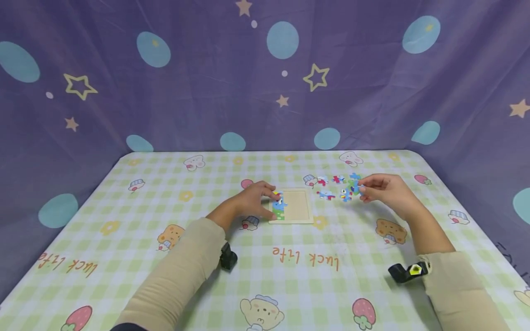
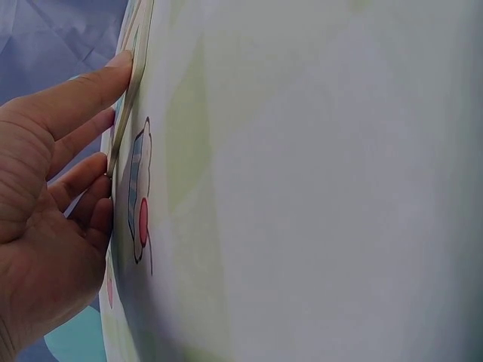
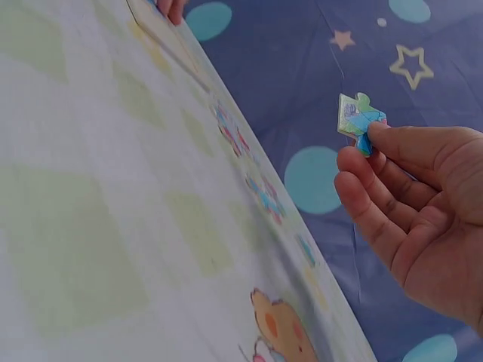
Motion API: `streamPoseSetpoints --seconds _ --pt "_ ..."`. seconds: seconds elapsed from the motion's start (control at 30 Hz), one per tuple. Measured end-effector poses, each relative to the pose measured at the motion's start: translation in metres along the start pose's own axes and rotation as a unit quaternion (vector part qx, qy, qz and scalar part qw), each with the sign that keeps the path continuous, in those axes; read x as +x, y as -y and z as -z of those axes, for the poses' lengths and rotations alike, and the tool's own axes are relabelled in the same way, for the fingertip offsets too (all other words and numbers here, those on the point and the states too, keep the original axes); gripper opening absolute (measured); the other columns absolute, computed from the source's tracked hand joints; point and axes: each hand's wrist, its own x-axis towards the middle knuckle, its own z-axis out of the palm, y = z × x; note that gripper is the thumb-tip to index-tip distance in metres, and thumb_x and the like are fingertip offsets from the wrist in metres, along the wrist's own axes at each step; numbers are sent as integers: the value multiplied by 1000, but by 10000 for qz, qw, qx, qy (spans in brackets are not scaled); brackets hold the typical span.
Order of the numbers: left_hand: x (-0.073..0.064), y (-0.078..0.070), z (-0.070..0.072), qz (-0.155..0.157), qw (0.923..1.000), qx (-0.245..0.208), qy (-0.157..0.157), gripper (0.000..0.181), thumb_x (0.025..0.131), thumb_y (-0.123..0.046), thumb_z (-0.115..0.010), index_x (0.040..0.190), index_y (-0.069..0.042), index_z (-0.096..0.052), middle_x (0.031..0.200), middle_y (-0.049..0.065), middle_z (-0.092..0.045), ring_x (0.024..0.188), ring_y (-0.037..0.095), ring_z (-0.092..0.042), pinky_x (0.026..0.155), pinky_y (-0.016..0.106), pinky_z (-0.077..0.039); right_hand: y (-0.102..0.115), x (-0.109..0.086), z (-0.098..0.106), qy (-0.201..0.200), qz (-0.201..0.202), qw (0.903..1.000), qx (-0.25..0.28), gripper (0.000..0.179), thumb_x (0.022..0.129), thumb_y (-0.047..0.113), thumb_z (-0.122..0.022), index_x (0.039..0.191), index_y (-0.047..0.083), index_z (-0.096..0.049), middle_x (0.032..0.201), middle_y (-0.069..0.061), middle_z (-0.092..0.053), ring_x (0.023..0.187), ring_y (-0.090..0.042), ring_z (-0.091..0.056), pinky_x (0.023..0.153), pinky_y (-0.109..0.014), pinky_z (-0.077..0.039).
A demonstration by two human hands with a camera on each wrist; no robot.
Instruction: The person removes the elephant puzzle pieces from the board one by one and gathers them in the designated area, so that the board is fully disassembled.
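Observation:
A square wooden puzzle tray (image 1: 310, 208) lies on the table, with joined puzzle pieces (image 1: 278, 209) along its left side and bare wood on the right. My left hand (image 1: 254, 201) holds the tray's left edge, thumb at the near corner and fingers farther up; the left wrist view shows the thumb and bent fingers against the rim. Raised over the table, my right hand (image 1: 387, 191) pinches a blue and green puzzle piece (image 3: 358, 117) between thumb and fingers. Several loose puzzle pieces (image 1: 325, 195) lie between the tray and the right hand.
A green-and-white checked cloth (image 1: 298, 294) with printed cartoons covers the table. Behind it hangs a purple curtain (image 1: 215, 87) with stars and blue ovals. Each wrist wears a black camera, one being the left wrist camera (image 1: 228, 257).

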Motion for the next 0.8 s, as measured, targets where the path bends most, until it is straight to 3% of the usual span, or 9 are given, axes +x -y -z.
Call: streamPoseSetpoints --seconds 0.17,0.33,0.8 --pt "0 -1 0 32 10000 -27 -5 54 75 -25 -87 125 -17 -69 148 3 -41 139 27 -32 113 42 -28 -5 1 7 -157 -212 9997 -8 41 95 17 -67 122 -11 -59 95 -5 -72 82 -19 -70 76 -34 -57" --pt "0 -1 -1 54 10000 -38 -7 53 75 -25 -87 124 -17 -69 148 3 -42 139 27 -32 113 42 -28 -13 3 12 -188 -328 9993 -47 43 95 17 -67 124 -12 -57 93 3 -72 82 -17 -71 75 -34 -57" --pt "-1 -3 0 127 9999 -71 -14 53 75 -25 -87 125 -17 -69 148 2 -41 140 26 -32 113 41 -28 -30 12 23 -111 -791 9962 -334 39 95 13 -65 122 -13 -57 91 -5 -70 74 -16 -67 69 -31 -57"
